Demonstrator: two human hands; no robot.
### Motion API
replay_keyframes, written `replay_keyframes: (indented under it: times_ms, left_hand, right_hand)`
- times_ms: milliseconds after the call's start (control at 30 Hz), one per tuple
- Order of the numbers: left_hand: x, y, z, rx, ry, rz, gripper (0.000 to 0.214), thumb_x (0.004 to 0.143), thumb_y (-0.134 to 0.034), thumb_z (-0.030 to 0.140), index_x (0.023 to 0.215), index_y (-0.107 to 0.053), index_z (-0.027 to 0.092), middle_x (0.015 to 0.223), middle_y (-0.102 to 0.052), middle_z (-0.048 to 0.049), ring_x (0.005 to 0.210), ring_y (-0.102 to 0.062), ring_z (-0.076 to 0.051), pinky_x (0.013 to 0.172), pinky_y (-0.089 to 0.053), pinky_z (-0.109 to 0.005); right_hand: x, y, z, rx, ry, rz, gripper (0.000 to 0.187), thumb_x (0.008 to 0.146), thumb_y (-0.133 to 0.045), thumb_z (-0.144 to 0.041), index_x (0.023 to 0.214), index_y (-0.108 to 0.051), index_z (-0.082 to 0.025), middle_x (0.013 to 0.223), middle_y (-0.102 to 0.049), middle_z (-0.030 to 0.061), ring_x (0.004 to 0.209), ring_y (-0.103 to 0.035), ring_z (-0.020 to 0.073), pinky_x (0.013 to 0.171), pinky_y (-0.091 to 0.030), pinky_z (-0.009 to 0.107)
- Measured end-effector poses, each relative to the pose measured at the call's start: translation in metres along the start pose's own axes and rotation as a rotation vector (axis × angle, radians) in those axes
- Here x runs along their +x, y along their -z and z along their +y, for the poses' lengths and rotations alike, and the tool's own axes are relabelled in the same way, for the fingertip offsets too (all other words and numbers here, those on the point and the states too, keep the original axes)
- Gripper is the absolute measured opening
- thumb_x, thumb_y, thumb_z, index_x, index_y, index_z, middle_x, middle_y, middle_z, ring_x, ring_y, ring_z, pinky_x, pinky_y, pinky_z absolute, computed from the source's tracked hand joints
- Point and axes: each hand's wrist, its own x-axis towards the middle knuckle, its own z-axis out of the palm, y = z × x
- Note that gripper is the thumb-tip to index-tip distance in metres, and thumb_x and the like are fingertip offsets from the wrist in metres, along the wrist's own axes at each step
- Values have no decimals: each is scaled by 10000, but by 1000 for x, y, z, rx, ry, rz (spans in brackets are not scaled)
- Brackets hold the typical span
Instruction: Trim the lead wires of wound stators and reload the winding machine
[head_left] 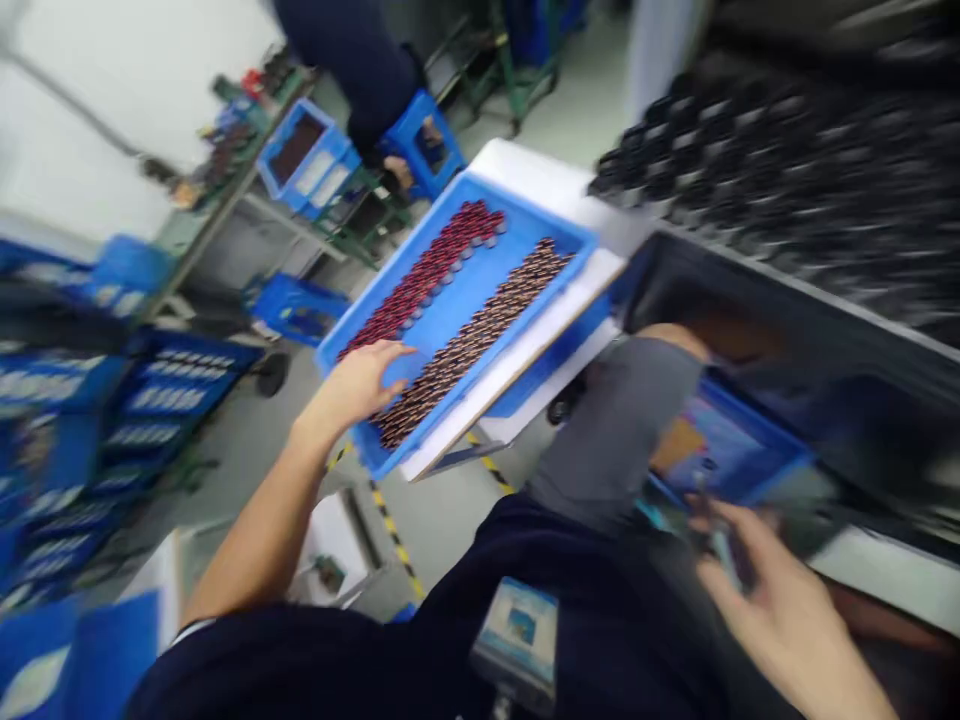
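Note:
My left hand (360,385) reaches over the near left end of a shallow blue tray (450,300), its fingers apart and nothing visible in them. Two bands of small parts lie in that tray: red-and-dark cylindrical parts (431,270) along the far side and copper-and-black ones (480,335) along the near side. The copper band runs right beside my left fingertips. Low on the right, my right hand (772,590) is closed around a small dark tool with a metallic part (724,550); motion blur hides its exact kind.
Rows of black cylindrical parts (765,170) fill a rack at the upper right. Below it sits another blue bin (742,450). A white-topped cart (517,375) carries the tray. Blue racks (172,390) stand at left, and a person (352,60) is at the back.

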Motion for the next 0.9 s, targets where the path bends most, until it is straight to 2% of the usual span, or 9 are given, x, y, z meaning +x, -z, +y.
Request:
replay_keyframes:
  times_ms: [100,233,333,433,533,633,733,800,900]
  left_hand:
    - [39,22,92,-112,-338,254,658,1148,-734,633,1699,-788,277,1840,-726,-140,1715,-675,-452,1526,-459,-685]
    - [92,48,262,-295,-797,684,676,1050,-938,559,1644,-836,255,1465,-884,-133,1385,-782,-451,1334,-602,-681]
    - [127,58,382,-317,-859,660,695,974,-1028,465,1599,-861,212,1348,-889,-148,1424,-734,-502,1248,-641,-723]
    - [155,57,457,-205,-822,523,573,985,-1054,431,1454,-902,138,1346,-893,-198,1530,-696,-548,1310,-605,-774]
    - [166,58,478,-120,-798,453,345,1032,-993,299,1327,-922,134,1255,-896,-188,1528,-716,-518,1365,-573,-764]
    - [149,60,463,-188,-866,514,307,1001,-988,271,1282,-927,166,1142,-883,-127,1397,-762,-461,1314,-608,-709]
    - [102,53,436,-369,-1106,576,325,981,-968,276,1282,-912,169,1124,-870,-78,1199,-785,-355,1104,-647,-550]
    - [65,41,419,-449,-1257,516,336,1017,-953,289,1329,-895,179,1176,-888,-62,1142,-772,-315,984,-606,-496]
    - [22,10,400,-507,-1328,468,349,1059,-984,335,1384,-891,252,1189,-941,-7,1040,-773,-293,890,-554,-487]
  right_hand:
    - [0,12,-38,91,88,18,440,1089,-737,-401,1490,-907,-338,1391,-972,107,1238,-980,419,1076,-833,573]
    - [-11,23,-53,72,138,109,760,1027,-819,-395,1732,-723,-660,1374,-982,-32,1168,-991,455,1019,-860,616]
    - [-33,26,-50,67,124,182,907,1038,-785,-330,1805,-582,-771,1421,-969,-77,1146,-995,436,1002,-865,574]
    - [-57,25,-44,62,109,258,909,1027,-770,-370,1787,-566,-826,1457,-957,-108,1112,-995,445,910,-869,577]
    - [-75,25,-39,66,83,336,842,1014,-784,-410,1750,-643,-793,1272,-990,-96,1001,-996,454,765,-858,569]
    - [-82,27,-39,108,27,427,698,1074,-774,-383,1707,-762,-674,1112,-984,-54,886,-989,391,702,-837,471]
    - [-81,32,-48,171,-46,557,478,1141,-786,-355,1592,-900,-467,1019,-946,-8,819,-950,300,706,-803,368]
    - [-76,35,-60,213,-103,709,330,1179,-802,-318,1474,-948,-330,960,-899,10,769,-882,220,726,-762,311]
    - [-56,44,-79,265,-92,951,179,1151,-898,-384,1306,-961,-319,980,-858,5,728,-751,155,662,-657,283]
